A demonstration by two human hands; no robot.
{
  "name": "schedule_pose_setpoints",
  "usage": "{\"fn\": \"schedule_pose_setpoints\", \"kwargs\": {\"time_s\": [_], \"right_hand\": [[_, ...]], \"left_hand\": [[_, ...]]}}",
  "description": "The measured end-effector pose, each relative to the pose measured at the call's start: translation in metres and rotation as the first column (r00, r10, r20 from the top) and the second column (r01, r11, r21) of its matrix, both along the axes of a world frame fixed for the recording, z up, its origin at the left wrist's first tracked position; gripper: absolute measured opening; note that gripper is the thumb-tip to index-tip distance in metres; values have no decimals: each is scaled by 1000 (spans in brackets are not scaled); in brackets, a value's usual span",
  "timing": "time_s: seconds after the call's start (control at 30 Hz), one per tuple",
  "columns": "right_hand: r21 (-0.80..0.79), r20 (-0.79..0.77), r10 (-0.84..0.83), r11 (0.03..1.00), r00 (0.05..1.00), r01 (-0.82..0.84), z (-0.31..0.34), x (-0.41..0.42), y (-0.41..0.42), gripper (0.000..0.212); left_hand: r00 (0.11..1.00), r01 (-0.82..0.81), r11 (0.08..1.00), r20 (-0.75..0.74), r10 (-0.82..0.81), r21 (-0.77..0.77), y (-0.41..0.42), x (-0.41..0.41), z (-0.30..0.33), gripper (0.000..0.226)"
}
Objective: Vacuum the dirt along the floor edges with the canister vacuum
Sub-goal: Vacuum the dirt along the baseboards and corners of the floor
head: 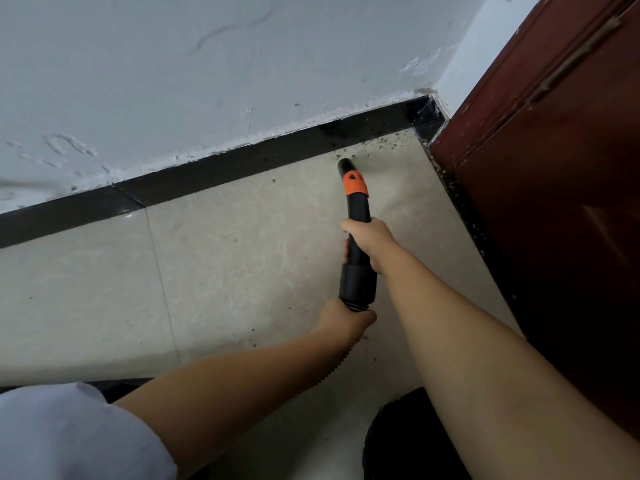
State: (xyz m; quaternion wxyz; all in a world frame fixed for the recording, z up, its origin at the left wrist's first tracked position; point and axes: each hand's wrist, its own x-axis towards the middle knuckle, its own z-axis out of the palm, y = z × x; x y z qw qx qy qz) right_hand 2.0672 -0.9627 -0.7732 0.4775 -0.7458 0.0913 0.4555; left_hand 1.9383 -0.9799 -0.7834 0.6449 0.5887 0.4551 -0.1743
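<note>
Head view. Beige tiled floor (pixel 242 258) meeting white plastered wall (pixel 207 64) at black skirting (pixel 242 161); dark red wooden door (pixel 554 168) closing the corner at 1 o'clock.

Black vacuum wand (pixel 356 233) with one orange collar (pixel 355 184) aimed toward 12 o'clock, nozzle tip low over the tile just short of the skirting, pointed at loose dirt (pixel 388 142) gathered in the corner; contact with the floor not determinable. Further specks along the door foot at 3 o'clock, evidently not yet collected.

Right hand (pixel 369 242) wrapped round the mid-shaft, fingers clamped on it, presumably to steer the tip. Left hand (pixel 346 322) closed round the ribbed hose (pixel 341 363) just below the cuff, fingers curled on it, likely to take the hose's weight and drag.

Count: one wand, one hose, two hands, two skirting runs, one visible tile joint. Canister body not identifiable; dark rounded shape (pixel 408 441) at 5 o'clock unresolved. White sleeve (pixel 69 434) at 7 o'clock.
</note>
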Motion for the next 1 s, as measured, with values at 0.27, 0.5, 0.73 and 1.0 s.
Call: {"fn": "schedule_pose_setpoints", "kwargs": {"time_s": [0.27, 0.5, 0.73, 1.0], "right_hand": [[19, 20, -270, 963, 963, 270, -4, 28, -5, 12], [-1, 24, -342, 940, 939, 342, -3, 73, -19, 11], [5, 10, -318, 948, 948, 318, -4, 101, -23, 10], [4, -22, -230, 973, 973, 230, -5, 108, -15, 12]], "left_hand": [[983, 180, 984, -33, -180, 6, 24, 30, 6, 20], [964, 264, 964, -18, -264, 18, 20, 74, 11, 25], [973, 229, 973, 12, -229, 17, 15, 99, 6, 20], [983, 178, 983, 29, -179, 48, 12, 105, 0, 15]]}}
